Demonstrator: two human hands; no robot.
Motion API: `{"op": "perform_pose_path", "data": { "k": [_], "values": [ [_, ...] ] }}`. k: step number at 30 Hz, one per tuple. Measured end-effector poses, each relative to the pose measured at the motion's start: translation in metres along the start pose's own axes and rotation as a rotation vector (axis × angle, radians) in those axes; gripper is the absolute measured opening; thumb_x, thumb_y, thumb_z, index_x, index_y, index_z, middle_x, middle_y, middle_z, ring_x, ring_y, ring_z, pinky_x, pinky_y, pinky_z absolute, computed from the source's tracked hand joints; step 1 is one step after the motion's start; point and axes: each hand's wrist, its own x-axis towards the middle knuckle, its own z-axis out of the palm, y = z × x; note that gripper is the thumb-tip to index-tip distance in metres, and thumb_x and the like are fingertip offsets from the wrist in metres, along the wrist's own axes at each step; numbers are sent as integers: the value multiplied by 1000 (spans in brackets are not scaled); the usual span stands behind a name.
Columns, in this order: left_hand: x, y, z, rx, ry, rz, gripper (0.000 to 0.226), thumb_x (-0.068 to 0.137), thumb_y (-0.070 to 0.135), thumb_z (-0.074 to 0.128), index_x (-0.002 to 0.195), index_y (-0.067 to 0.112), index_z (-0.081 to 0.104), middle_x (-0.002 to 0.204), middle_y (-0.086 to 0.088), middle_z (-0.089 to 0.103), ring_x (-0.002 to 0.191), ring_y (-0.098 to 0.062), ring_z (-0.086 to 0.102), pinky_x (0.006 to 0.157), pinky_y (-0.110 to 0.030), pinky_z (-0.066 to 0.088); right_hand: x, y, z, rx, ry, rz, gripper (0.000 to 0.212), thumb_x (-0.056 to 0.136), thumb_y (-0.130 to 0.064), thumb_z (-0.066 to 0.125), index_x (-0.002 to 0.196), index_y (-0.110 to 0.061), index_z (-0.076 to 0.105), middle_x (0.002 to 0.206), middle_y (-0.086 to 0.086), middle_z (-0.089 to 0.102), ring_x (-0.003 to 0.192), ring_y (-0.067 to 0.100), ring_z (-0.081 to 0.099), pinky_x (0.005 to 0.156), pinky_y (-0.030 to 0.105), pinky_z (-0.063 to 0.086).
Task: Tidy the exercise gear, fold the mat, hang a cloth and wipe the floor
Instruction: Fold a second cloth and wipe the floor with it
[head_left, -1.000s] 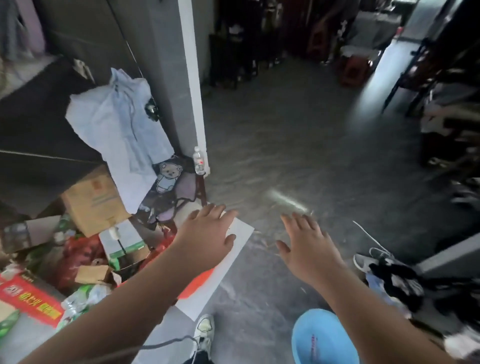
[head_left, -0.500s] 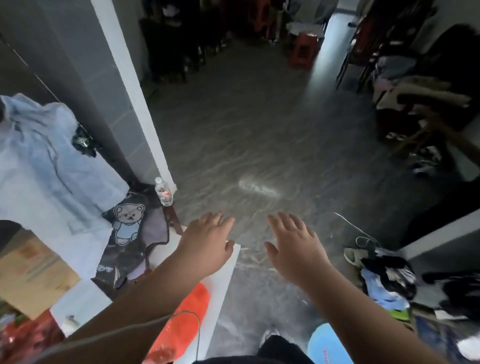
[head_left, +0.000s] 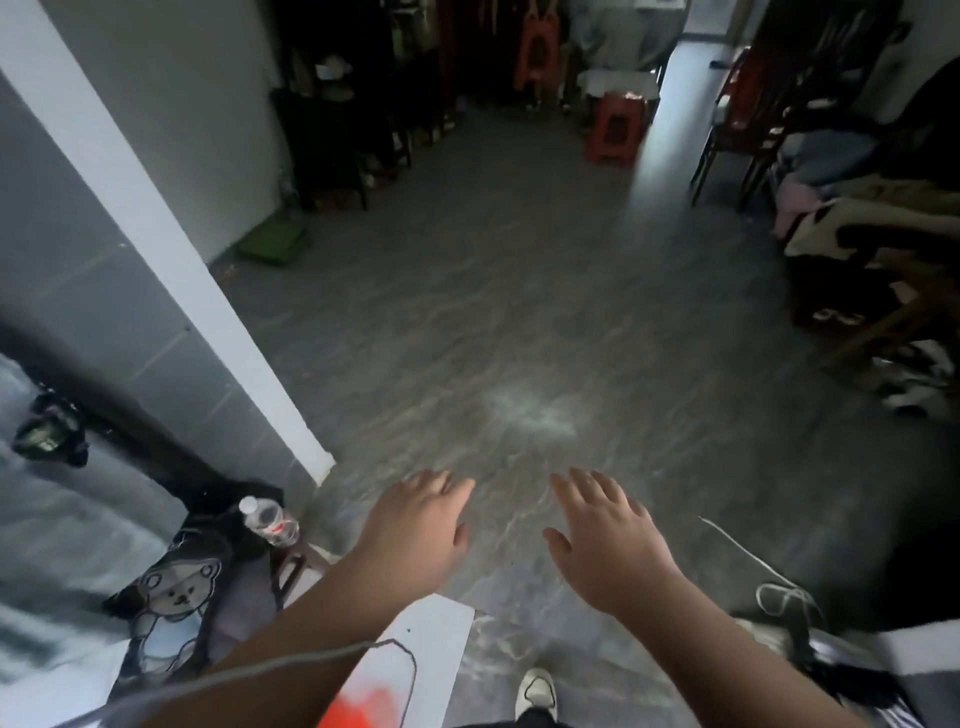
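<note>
1. The left hand (head_left: 415, 535) reaches forward palm down with its fingers nearly straight and close together; its grip is wide and holds nothing.
2. The right hand (head_left: 602, 545) does the same just beside it, fingers slightly spread, grip wide and bare.
3. Both hover over the floor (head_left: 519, 312), a grey, matt surface with pale wavy streaks like stone or vinyl; a chalky whitish smear (head_left: 530, 413) lies on it just ahead of the fingertips.
4. No mat or wiping cloth can be told apart in this blurred view; the floor to be wiped spreads straight ahead.
5. At the left, a clear plastic bottle (head_left: 270, 522) with a white cap and red label stands on a small dark stool, beside a soft dark cloth printed with a cartoon bear (head_left: 179, 592).
6. A flat white board (head_left: 431, 639) with an orange patch lies under the left forearm.
7. A white shoe (head_left: 537, 691) shows at the bottom edge.
8. A red plastic stool (head_left: 615, 130), square-topped, stands far back.
</note>
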Motion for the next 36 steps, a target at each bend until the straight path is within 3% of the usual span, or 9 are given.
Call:
{"op": "perform_pose_path", "data": {
  "k": [3,6,8,11,16,25,36],
  "values": [
    [55,-19,-11,-19,24,-44,42,78,36,55,117,22,60,105,-2,65,98,-28,64,78,-41,53,68,14,-15,-18,-49,-27,66,96,-50,40,152,-25,17,158,-1,25,147,23,19,115,42,27],
    [96,-52,-20,-57,5,-125,48,85,40,43,130,24,51,125,-2,58,116,-27,55,90,-41,47,129,14,-31,-23,-60,-54,63,95,-49,40,150,-26,19,157,-2,26,145,23,21,111,45,33],
    [127,-85,-22,-60,-5,-182,47,86,42,36,127,24,48,125,-3,55,117,-27,53,90,-42,47,178,9,-40,-36,-62,-82,63,95,-49,40,150,-26,20,157,-2,27,145,23,23,108,46,36],
    [174,-133,-24,-49,-25,-235,42,91,41,44,128,22,47,131,-5,54,120,-28,53,94,-42,47,255,-8,-53,-60,-83,-128,64,95,-48,41,151,-25,20,159,-1,23,147,24,19,109,47,35],
    [270,-221,-25,-102,-36,-281,54,95,44,45,145,24,37,148,-3,43,133,-26,43,106,-41,39,392,-59,-69,-94,-75,-213,66,96,-51,40,152,-24,19,159,-1,24,147,24,19,110,46,33],
    [457,-397,-79,-104,-80,-272,56,95,43,41,146,23,34,147,-4,42,133,-25,41,105,-40,37,638,-154,-126,-38,-31,-251,63,97,-49,42,152,-26,22,157,-1,30,147,22,22,113,41,30],
    [687,-519,-107,-90,-75,-274,55,92,46,41,143,25,39,143,-2,47,128,-24,46,104,-38,40,896,-152,-164,18,-50,-211,64,97,-50,42,153,-26,21,159,-1,27,147,23,21,114,42,30]
  ]
}}
